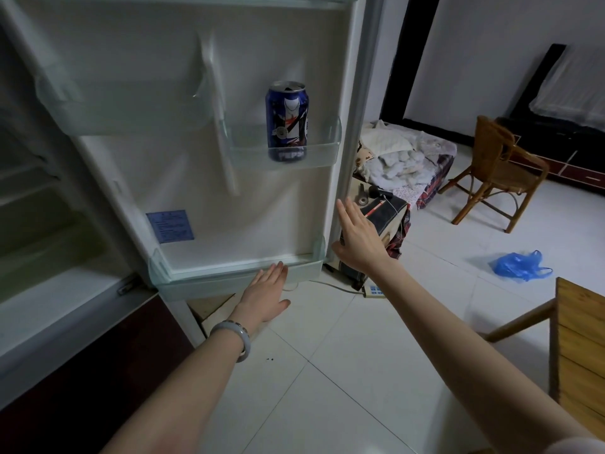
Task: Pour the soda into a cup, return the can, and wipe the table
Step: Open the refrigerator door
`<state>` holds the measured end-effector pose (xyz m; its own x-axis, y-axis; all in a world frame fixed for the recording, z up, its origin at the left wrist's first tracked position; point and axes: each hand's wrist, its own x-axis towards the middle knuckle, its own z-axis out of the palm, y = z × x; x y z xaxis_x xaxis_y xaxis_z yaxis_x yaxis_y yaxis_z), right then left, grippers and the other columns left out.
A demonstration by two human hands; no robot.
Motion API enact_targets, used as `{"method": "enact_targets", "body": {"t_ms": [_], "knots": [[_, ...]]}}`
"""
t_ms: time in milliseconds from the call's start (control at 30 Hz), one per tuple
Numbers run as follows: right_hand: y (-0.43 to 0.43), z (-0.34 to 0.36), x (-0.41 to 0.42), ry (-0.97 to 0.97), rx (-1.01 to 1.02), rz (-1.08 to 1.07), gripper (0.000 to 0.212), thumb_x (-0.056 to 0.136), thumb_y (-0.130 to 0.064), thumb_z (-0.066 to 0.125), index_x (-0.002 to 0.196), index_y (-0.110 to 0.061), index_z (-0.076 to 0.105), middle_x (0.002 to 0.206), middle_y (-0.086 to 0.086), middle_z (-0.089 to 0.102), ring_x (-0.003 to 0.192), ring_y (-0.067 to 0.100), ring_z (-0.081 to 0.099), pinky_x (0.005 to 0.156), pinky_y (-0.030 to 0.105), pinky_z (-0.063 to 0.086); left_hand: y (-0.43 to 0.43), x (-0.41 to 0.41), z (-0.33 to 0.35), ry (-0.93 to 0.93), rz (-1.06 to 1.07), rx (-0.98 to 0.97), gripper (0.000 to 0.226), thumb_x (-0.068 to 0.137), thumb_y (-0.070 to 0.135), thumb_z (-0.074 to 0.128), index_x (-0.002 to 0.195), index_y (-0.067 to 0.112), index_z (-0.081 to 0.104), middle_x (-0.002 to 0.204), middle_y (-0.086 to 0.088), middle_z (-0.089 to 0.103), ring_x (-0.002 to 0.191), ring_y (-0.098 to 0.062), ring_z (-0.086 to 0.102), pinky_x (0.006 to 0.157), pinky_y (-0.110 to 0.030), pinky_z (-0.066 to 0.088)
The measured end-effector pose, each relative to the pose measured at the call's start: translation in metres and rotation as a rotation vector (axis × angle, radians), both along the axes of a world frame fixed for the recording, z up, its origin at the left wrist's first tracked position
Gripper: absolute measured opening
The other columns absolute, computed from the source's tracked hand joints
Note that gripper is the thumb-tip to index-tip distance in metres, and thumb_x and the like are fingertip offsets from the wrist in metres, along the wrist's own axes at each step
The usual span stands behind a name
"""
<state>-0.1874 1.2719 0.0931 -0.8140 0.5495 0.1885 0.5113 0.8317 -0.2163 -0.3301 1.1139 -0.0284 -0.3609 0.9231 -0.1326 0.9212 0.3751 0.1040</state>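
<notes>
In the small clear shelf point(284, 152) on the inside of the open fridge door point(203, 132) stands a blue Pepsi can point(287, 121), upright, its top already opened, alone in that compartment. The wider shelf point(124, 116) to its left, higher on the door, looks empty, and so does the long bottom shelf point(235, 276) at the door's lower edge. A blue label point(170, 226) is stuck to the door's inner wall above that bottom shelf. The fridge's interior point(49, 224) at the left is dim, and its contents cannot be made out. The floor point(343, 371) is pale tile; on it lie a crumpled blue plastic bag point(520, 267) and a white power strip point(375, 290) with its cord. Beyond the door sit a heap of bedding and cloths point(402, 155), a rattan chair point(497, 168), and, at the right edge, a corner of a wooden table point(579, 339). The left hand point(265, 296), a pale bangle point(234, 339) on its wrist, is flat and open, fingertips touching or just at the front of the bottom shelf, holding nothing. The right hand point(358, 237) is also spread open and empty, palm toward the door's outer edge, just beside it. The can is well above both hands and apart from them, up and to the left of the right hand, and neither hand touches it.
</notes>
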Motion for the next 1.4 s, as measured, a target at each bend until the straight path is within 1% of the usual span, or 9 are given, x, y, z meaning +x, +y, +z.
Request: {"method": "enact_targets", "body": {"t_ms": [200,467,633,867,1000,1100,1200,1300,1400], "knots": [[0.020,-0.002,-0.022,0.035,-0.003,0.037,0.081,0.090,-0.026,0.054,0.149,-0.007,0.003,0.157,0.012,0.003,0.145,0.024,0.004,0.116,0.036,0.009,0.012,-0.013,-0.003,0.044,-0.033,0.015,0.077,0.095,0.041,0.040,0.149,0.008,-0.005,0.157,-0.008,-0.007,0.144,-0.017,-0.006,0.116,-0.032,-0.006],[0.046,0.008,-0.055,0.092,0.115,0.071,0.089,0.085,-0.021,0.061,0.148,-0.002,0.000,0.156,0.018,0.008,0.144,0.028,0.009,0.117,0.042,0.017,0.000,-0.031,-0.013,0.139,-0.198,0.054,0.074,0.097,0.038,0.036,0.149,0.008,-0.007,0.157,-0.007,-0.011,0.144,-0.017,-0.009,0.112,-0.030,-0.015],[0.048,-0.001,-0.056,0.098,0.127,0.105,0.086,0.085,-0.019,0.060,0.147,0.000,0.003,0.155,0.021,0.009,0.144,0.030,0.009,0.118,0.039,0.014,0.000,-0.038,-0.012,0.132,-0.246,0.072,0.070,0.097,0.033,0.035,0.149,0.008,-0.005,0.157,-0.009,-0.008,0.144,-0.016,-0.007,0.111,-0.028,-0.016],[0.057,-0.002,-0.054,0.114,0.092,0.158,0.086,0.086,-0.017,0.059,0.148,-0.002,0.001,0.156,0.018,0.006,0.145,0.026,0.006,0.118,0.035,0.010,0.003,-0.025,-0.010,0.127,-0.141,0.106,0.068,0.096,0.029,0.037,0.150,0.010,0.001,0.158,-0.005,0.000,0.145,-0.017,-0.002,0.113,-0.030,-0.013],[0.062,0.006,-0.047,0.035,0.034,0.238,0.089,0.087,-0.020,0.059,0.148,-0.002,-0.003,0.156,0.016,0.010,0.143,0.027,0.013,0.116,0.039,0.021,0.007,-0.009,-0.014,0.091,0.005,0.177,0.067,0.090,0.021,0.046,0.149,0.013,0.014,0.157,-0.005,0.014,0.144,-0.021,0.008,0.106,-0.034,-0.020],[0.064,0.026,-0.038,-0.161,-0.038,0.304,0.085,0.089,-0.026,0.057,0.149,-0.005,0.001,0.154,0.014,0.019,0.138,0.029,0.025,0.110,0.040,0.030,0.010,0.000,-0.001,0.019,0.098,0.237,0.059,0.090,0.022,0.049,0.145,0.012,0.029,0.155,-0.008,0.018,0.143,-0.023,0.015,0.113,-0.032,-0.003],[0.064,0.056,-0.030,-0.365,-0.131,0.368,0.063,0.090,-0.033,0.056,0.142,-0.008,0.029,0.140,0.012,0.044,0.123,0.027,0.046,0.100,0.040,0.042,0.004,-0.005,0.039,-0.075,0.199,0.404,0.044,0.091,0.021,0.053,0.133,0.011,0.047,0.149,-0.008,0.031,0.137,-0.023,0.027,0.109,-0.025,0.017],[0.053,0.101,-0.022,-0.330,-0.155,0.510,0.050,0.090,-0.038,0.057,0.133,-0.014,0.048,0.132,0.005,0.055,0.114,0.019,0.055,0.096,0.033,0.045,-0.013,-0.010,0.104,-0.064,0.320,0.645,0.028,0.089,0.027,0.056,0.112,0.013,0.064,0.122,0.002,0.055,0.117,-0.020,0.051,0.096,-0.024,0.033],[0.038,0.149,-0.012,-0.135,-0.185,0.643,0.037,0.091,-0.032,0.057,0.124,-0.015,0.056,0.122,0.001,0.062,0.106,0.012,0.060,0.094,0.028,0.048,-0.026,0.003,0.183,-0.040,0.324,0.796,0.018,0.091,0.026,0.059,0.106,0.019,0.066,0.108,0.013,0.057,0.098,-0.009,0.056,0.087,-0.027,0.043]]}}
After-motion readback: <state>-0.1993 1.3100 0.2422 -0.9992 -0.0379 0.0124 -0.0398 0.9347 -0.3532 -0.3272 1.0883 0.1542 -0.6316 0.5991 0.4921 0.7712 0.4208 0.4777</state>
